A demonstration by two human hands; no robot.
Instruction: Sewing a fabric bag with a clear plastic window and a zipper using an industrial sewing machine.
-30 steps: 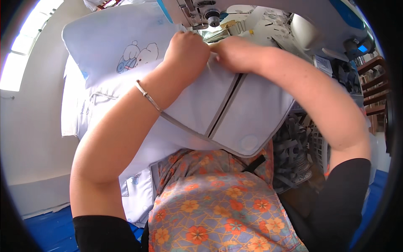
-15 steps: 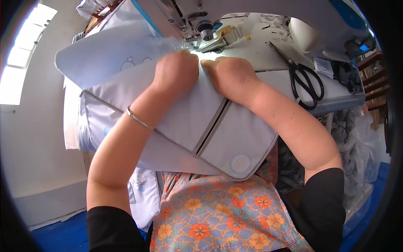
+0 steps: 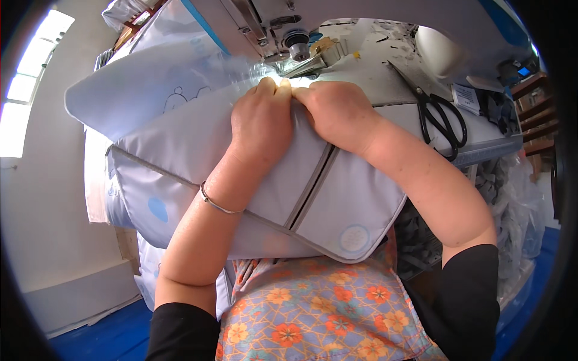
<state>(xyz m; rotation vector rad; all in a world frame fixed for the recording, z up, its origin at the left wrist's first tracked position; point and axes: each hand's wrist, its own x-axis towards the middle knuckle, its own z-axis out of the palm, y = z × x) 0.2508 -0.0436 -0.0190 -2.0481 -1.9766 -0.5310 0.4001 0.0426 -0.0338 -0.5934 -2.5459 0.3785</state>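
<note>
Pale lilac-grey fabric (image 3: pixel 361 201) with grey piping and a dark zipper-like strip (image 3: pixel 310 188) lies across the machine bed and hangs over my lap. My left hand (image 3: pixel 265 117), with a silver bangle on its wrist, is closed on the fabric's far edge just in front of the lit needle area. Close beside it, my right hand (image 3: pixel 337 111) pinches the same edge, the fingertips nearly meeting. Over both hands stands the sewing machine (image 3: pixel 373 13); its needle point is hard to make out. Clear plastic film (image 3: pixel 241 72) shows left of the needle area.
Black-handled scissors (image 3: pixel 442 120) lie on the table right of my right hand. Beyond the hands are thread scraps and a metal clip-like piece (image 3: pixel 331 54). At right, plastic bags (image 3: pixel 524 204) hang below the table edge. A printed fabric flap (image 3: pixel 126 99) spreads at left.
My left hand has moved slightly right and turned, its fingers now closer to the right hand. The fabric has shifted a little, its left end lower. My right hand is almost unchanged.
</note>
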